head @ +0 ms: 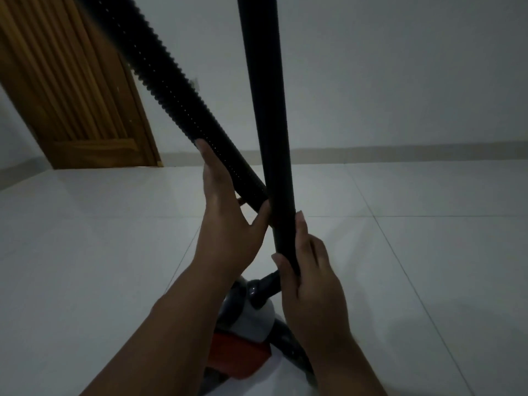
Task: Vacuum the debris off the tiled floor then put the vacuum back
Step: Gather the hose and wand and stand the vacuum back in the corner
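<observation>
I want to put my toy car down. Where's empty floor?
Bare tiled floor lies right of the right hand, up to the wall, and left of the left hand, toward the wooden door. Around the vacuum, ribbed hose and tube it's crowded.

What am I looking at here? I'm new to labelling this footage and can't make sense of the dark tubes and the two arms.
There is one picture, taken by a camera worn on a person's head, looking forward and down, so the two arms are the wearer's own. The left hand holds the ribbed vacuum hose. The right hand grips the smooth black tube, which stands nearly upright. Below the hands, on the pale tiled floor, sits the vacuum body, grey, white and red. A wooden door stands at the back left. No debris is visible on the tiles in this dim picture.
</observation>
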